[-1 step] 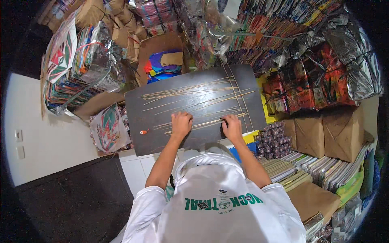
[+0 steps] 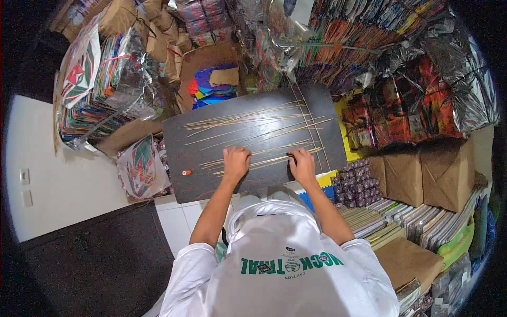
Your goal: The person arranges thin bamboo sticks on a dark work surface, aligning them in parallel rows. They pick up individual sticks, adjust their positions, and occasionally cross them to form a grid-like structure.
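On the dark board [image 2: 211, 174] — both hands flat, left hand [image 2: 236, 161], right hand [image 2: 302, 165]

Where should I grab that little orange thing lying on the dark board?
Pinch the small orange thing across its short sides with thumb and finger, coming straight down from above. It lies flat and alone on the dark board, clear of the thin sticks, left of the left hand, so that hand seems nearest.
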A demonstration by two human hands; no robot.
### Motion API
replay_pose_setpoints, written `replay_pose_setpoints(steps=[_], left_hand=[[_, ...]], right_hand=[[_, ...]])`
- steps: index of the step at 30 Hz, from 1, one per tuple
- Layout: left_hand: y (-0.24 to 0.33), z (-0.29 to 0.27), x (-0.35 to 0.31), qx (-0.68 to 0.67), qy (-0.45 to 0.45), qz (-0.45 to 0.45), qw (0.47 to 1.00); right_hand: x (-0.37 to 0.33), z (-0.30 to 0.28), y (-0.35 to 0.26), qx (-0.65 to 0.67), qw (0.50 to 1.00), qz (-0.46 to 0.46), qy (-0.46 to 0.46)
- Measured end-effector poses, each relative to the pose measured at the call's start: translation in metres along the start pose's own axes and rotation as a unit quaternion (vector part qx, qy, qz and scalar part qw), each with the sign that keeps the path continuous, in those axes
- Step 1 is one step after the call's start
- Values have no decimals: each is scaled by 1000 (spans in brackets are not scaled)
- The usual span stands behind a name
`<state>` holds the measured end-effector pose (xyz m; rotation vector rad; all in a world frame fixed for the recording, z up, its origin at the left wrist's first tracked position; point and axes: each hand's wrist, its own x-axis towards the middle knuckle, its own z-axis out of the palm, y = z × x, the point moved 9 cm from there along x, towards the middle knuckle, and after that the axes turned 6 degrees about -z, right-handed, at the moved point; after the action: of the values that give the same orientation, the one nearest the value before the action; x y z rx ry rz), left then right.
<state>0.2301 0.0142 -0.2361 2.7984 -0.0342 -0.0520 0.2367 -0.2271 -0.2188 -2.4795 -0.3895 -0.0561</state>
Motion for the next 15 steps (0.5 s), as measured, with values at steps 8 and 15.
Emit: replay_pose_setpoints(steps=[8,15], left_hand=[[2,-2,-2,8,15,-26,1000],[-5,-12,0,12,65,-33,997]], right_hand=[[28,4,-6,-19,998,-63,-10],[39,17,1,-43,996,-67,-41]])
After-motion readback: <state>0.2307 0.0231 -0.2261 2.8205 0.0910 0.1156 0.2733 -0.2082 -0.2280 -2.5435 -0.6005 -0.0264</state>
